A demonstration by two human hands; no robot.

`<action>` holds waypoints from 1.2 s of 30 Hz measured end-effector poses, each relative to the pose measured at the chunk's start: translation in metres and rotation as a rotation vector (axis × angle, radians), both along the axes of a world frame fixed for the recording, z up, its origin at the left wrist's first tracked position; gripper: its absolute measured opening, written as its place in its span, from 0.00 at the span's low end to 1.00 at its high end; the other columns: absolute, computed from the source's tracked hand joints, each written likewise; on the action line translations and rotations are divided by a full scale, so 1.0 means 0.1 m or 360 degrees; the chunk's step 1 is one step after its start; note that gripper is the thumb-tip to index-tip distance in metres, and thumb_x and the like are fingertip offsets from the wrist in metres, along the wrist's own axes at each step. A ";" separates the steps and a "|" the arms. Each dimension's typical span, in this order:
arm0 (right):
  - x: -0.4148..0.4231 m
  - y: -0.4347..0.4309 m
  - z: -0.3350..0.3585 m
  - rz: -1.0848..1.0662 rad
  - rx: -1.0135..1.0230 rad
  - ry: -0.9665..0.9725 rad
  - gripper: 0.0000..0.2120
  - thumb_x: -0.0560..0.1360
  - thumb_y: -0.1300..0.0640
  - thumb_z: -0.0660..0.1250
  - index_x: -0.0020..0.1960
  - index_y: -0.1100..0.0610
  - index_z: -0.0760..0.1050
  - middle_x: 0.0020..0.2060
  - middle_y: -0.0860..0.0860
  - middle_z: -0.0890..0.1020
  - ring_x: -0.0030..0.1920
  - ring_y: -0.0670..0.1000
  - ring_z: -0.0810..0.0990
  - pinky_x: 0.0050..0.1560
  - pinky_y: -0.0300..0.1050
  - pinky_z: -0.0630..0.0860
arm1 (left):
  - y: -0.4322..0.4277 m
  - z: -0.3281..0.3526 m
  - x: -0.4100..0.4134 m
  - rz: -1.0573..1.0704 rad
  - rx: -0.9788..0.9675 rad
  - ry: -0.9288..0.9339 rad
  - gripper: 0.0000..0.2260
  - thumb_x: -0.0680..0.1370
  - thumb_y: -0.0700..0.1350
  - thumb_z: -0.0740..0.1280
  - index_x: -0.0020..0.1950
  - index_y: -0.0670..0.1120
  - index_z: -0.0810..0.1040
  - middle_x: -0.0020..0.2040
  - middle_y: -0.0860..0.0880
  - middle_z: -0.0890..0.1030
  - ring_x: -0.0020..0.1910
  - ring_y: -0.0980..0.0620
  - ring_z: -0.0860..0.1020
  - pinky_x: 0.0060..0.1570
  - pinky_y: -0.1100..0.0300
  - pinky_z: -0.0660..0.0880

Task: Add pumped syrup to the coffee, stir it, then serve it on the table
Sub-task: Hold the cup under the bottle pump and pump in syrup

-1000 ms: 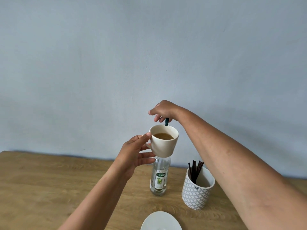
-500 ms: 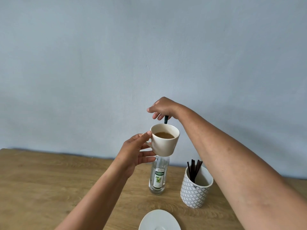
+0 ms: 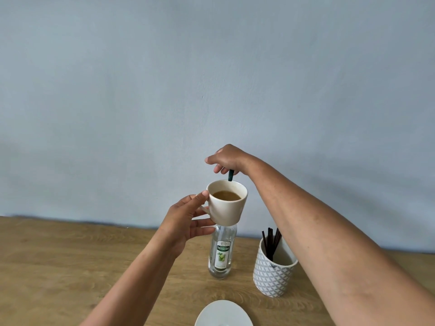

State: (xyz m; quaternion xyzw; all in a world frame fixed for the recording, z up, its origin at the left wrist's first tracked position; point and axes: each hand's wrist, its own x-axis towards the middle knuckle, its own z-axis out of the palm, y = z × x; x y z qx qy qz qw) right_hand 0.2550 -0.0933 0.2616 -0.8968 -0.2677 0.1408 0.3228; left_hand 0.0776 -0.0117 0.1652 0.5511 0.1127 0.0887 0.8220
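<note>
My left hand holds a cream coffee cup by its handle, up in the air in front of a clear syrup bottle with a green label. Brown coffee fills the cup. My right hand rests on top of the bottle's pump, whose dark green spout points down just over the cup's far rim. The cup hides the bottle's neck and most of the pump.
A patterned grey-white holder with several dark stir sticks stands right of the bottle on the wooden table. A white saucer lies at the near edge. A blue-grey wall is behind.
The cup and both hands sit slightly higher in the frame relative to the bottle as the view shifts; my right hand stays on the pump and the cup stays under the spout.
</note>
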 end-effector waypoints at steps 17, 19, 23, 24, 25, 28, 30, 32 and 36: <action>-0.02 0.02 0.07 -0.0008 0.0014 -0.0029 0.21 0.74 0.46 0.66 0.61 0.59 0.75 0.46 0.53 0.86 0.51 0.55 0.83 0.42 0.46 0.73 | 0.03 0.03 -0.01 -0.0018 0.0030 -0.0012 0.16 0.68 0.56 0.74 0.45 0.46 0.80 0.41 0.43 0.86 0.41 0.40 0.86 0.34 0.54 0.82; -0.03 0.01 0.06 -0.0021 0.0013 -0.0019 0.21 0.74 0.46 0.66 0.61 0.59 0.74 0.46 0.53 0.86 0.51 0.55 0.83 0.44 0.47 0.74 | 0.02 0.03 -0.01 -0.0012 0.0035 -0.0001 0.16 0.68 0.57 0.75 0.46 0.45 0.81 0.42 0.42 0.86 0.42 0.40 0.86 0.34 0.54 0.82; -0.02 0.02 0.04 -0.0034 0.0010 -0.0009 0.21 0.75 0.46 0.65 0.61 0.59 0.74 0.45 0.53 0.86 0.51 0.55 0.83 0.43 0.47 0.74 | 0.02 0.03 0.00 -0.0014 0.0023 0.0000 0.15 0.68 0.56 0.75 0.44 0.46 0.81 0.42 0.42 0.85 0.41 0.41 0.86 0.33 0.55 0.82; -0.02 0.02 0.04 -0.0033 0.0000 -0.0011 0.21 0.74 0.46 0.65 0.61 0.59 0.74 0.45 0.53 0.86 0.51 0.55 0.82 0.43 0.47 0.74 | 0.02 0.03 0.00 -0.0015 0.0021 0.0000 0.14 0.68 0.56 0.75 0.43 0.46 0.81 0.42 0.42 0.85 0.41 0.41 0.86 0.33 0.55 0.82; -0.02 0.02 0.04 -0.0031 -0.0012 -0.0010 0.21 0.74 0.46 0.65 0.61 0.59 0.74 0.45 0.53 0.86 0.52 0.55 0.82 0.43 0.47 0.74 | 0.01 0.03 0.00 -0.0015 0.0022 0.0001 0.14 0.68 0.56 0.74 0.43 0.46 0.82 0.42 0.42 0.85 0.41 0.40 0.86 0.33 0.55 0.82; -0.01 0.01 0.06 -0.0008 -0.0051 -0.0014 0.23 0.73 0.44 0.66 0.61 0.57 0.74 0.46 0.51 0.86 0.52 0.54 0.81 0.45 0.48 0.74 | 0.02 0.03 -0.01 -0.0013 0.0017 0.0007 0.16 0.68 0.56 0.75 0.46 0.45 0.81 0.43 0.41 0.85 0.41 0.40 0.86 0.33 0.54 0.82; -0.01 0.00 0.07 0.0019 -0.0068 -0.0026 0.24 0.72 0.42 0.67 0.61 0.55 0.74 0.46 0.51 0.85 0.53 0.54 0.81 0.46 0.48 0.73 | 0.03 0.04 -0.02 -0.0014 0.0017 0.0009 0.16 0.68 0.56 0.75 0.45 0.45 0.80 0.43 0.41 0.85 0.41 0.40 0.86 0.33 0.54 0.82; -0.01 0.01 0.10 0.0044 -0.0071 -0.0043 0.24 0.72 0.41 0.67 0.60 0.55 0.75 0.46 0.51 0.85 0.52 0.54 0.82 0.45 0.48 0.73 | 0.03 0.04 -0.02 -0.0009 0.0027 0.0016 0.15 0.69 0.56 0.74 0.45 0.45 0.80 0.45 0.40 0.84 0.41 0.40 0.86 0.33 0.54 0.82; -0.02 0.02 0.16 0.0079 -0.0133 -0.0100 0.24 0.71 0.40 0.68 0.60 0.55 0.76 0.47 0.50 0.85 0.51 0.52 0.82 0.47 0.49 0.75 | 0.03 0.05 -0.02 -0.0006 0.0030 0.0027 0.17 0.69 0.56 0.74 0.47 0.44 0.80 0.46 0.39 0.84 0.41 0.40 0.86 0.33 0.54 0.82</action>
